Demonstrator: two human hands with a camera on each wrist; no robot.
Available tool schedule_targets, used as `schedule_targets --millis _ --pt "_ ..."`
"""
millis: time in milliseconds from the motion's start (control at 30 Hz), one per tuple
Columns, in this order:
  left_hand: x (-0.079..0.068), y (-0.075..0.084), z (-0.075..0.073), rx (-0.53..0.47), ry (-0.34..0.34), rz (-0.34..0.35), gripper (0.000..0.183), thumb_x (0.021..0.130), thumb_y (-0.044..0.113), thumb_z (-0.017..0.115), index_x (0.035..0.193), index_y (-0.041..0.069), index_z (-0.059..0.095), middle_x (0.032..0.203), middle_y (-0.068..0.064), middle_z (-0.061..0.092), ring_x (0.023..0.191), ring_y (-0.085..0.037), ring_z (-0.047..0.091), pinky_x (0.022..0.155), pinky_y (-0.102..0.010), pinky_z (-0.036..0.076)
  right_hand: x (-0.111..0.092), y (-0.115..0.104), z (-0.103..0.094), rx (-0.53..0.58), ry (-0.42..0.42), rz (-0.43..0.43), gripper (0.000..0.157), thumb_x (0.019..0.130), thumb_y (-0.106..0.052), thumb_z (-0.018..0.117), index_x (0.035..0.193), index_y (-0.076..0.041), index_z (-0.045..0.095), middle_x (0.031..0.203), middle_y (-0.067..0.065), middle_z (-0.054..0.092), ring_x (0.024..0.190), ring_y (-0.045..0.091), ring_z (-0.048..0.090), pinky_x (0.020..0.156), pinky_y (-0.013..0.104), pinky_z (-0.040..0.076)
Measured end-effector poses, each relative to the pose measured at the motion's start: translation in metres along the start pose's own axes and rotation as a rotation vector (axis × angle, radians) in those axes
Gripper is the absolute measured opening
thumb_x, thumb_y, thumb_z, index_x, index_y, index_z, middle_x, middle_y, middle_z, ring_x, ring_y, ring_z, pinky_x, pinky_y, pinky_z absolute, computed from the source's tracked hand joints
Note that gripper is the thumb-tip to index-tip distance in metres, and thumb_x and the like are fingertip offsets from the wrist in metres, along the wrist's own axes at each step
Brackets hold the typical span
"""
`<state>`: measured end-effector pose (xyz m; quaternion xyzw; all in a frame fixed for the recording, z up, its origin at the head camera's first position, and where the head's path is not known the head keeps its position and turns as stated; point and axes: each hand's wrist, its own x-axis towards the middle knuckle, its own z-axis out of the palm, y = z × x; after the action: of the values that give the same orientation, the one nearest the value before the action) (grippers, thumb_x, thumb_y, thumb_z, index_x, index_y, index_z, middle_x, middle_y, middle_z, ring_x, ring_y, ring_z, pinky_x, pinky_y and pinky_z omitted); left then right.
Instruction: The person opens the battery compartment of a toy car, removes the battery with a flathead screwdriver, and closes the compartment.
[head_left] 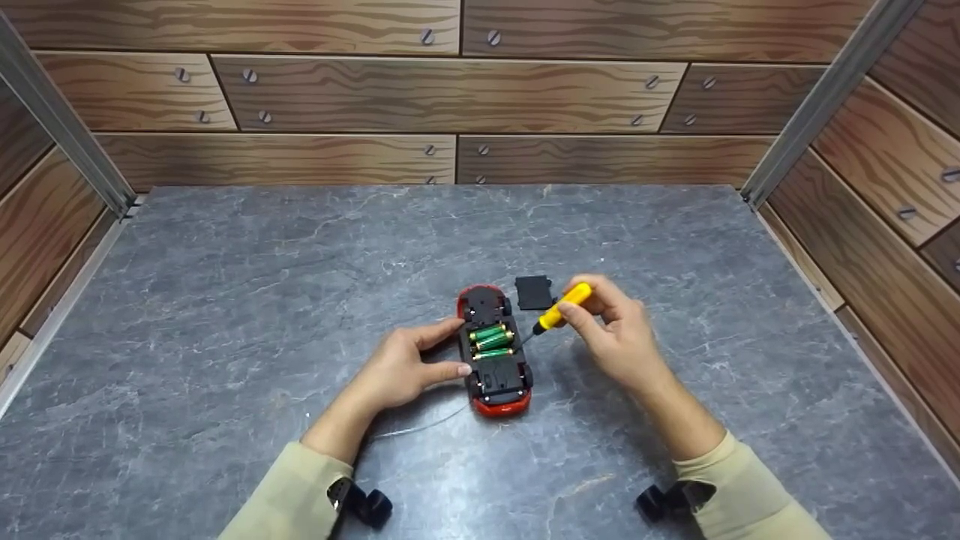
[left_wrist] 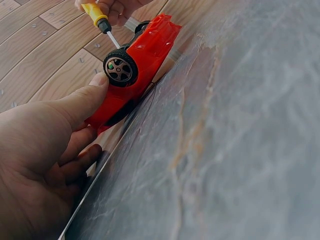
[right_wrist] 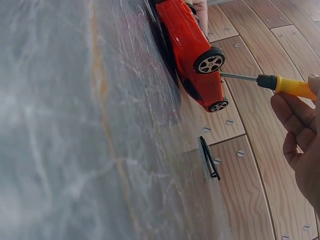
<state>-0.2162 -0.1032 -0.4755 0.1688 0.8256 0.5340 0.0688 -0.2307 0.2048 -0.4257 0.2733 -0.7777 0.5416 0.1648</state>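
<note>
A red toy car (head_left: 501, 406) lies upside down on the table, its black underside facing up. Green batteries (head_left: 493, 339) sit in its open compartment, one of them slanted against the others. My left hand (head_left: 399, 367) holds the car's left side; in the left wrist view the thumb presses beside a wheel (left_wrist: 120, 68). Between thumb and fingers, my right hand (head_left: 616, 330) grips a yellow-handled screwdriver (head_left: 564, 306). Its metal shaft (right_wrist: 240, 76) slopes down to the compartment's right edge, the tip close by the battery ends.
A black battery cover (head_left: 533, 292) lies on the table just beyond the car, left of the right hand. A thin pale wire (head_left: 424, 429) curves out from the car toward the left wrist. Wood-patterned walls (head_left: 450, 97) enclose the grey marbled table (head_left: 300, 255).
</note>
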Motion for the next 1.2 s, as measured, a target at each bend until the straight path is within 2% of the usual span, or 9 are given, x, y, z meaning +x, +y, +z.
schedule_targets --millis 400,567,833,1000,1200 --pt "-0.002 0.0 -0.003 0.009 0.01 0.012 0.073 0.086 0.032 0.09 0.151 0.014 0.061 0.153 -0.006 0.058 0.144 -0.025 0.051 0.124 -0.045 0.034 0.005 -0.002 0.004 -0.027 -0.012 -0.035 0.015 0.098 0.005 0.072 0.112 0.0 0.067 0.087 0.006 0.076 0.075 0.027 0.075 0.069 0.023 0.06" --pt "-0.001 0.001 -0.002 0.019 0.014 0.026 0.072 0.086 0.032 0.09 0.151 0.015 0.061 0.152 -0.006 0.059 0.143 -0.024 0.053 0.123 -0.044 0.036 0.005 -0.005 0.006 -0.024 -0.026 -0.044 0.016 0.099 0.004 0.071 0.113 -0.001 0.067 0.088 0.006 0.077 0.077 0.022 0.075 0.072 0.024 0.061" --pt "0.002 0.002 0.003 0.018 -0.022 0.002 0.075 0.086 0.033 0.09 0.152 0.017 0.059 0.154 -0.005 0.057 0.145 -0.027 0.05 0.125 -0.047 0.033 -0.003 -0.005 0.006 -0.061 -0.021 -0.023 0.015 0.099 0.004 0.071 0.112 0.001 0.066 0.088 0.005 0.078 0.077 0.02 0.075 0.072 0.024 0.061" --pt "0.002 0.002 0.003 0.017 -0.02 0.001 0.076 0.086 0.034 0.09 0.153 0.017 0.058 0.154 -0.005 0.057 0.146 -0.027 0.05 0.125 -0.048 0.032 -0.002 -0.007 0.007 -0.103 -0.024 -0.003 0.016 0.099 0.0 0.072 0.114 -0.004 0.068 0.089 0.003 0.078 0.078 0.02 0.075 0.071 0.023 0.061" --pt "0.001 0.002 0.0 0.016 -0.011 -0.006 0.077 0.085 0.033 0.09 0.153 0.018 0.057 0.155 -0.006 0.055 0.146 -0.028 0.049 0.126 -0.049 0.031 0.003 -0.011 0.01 -0.114 -0.044 0.015 0.014 0.1 -0.003 0.072 0.113 -0.004 0.068 0.088 0.0 0.078 0.079 0.02 0.076 0.069 0.023 0.06"
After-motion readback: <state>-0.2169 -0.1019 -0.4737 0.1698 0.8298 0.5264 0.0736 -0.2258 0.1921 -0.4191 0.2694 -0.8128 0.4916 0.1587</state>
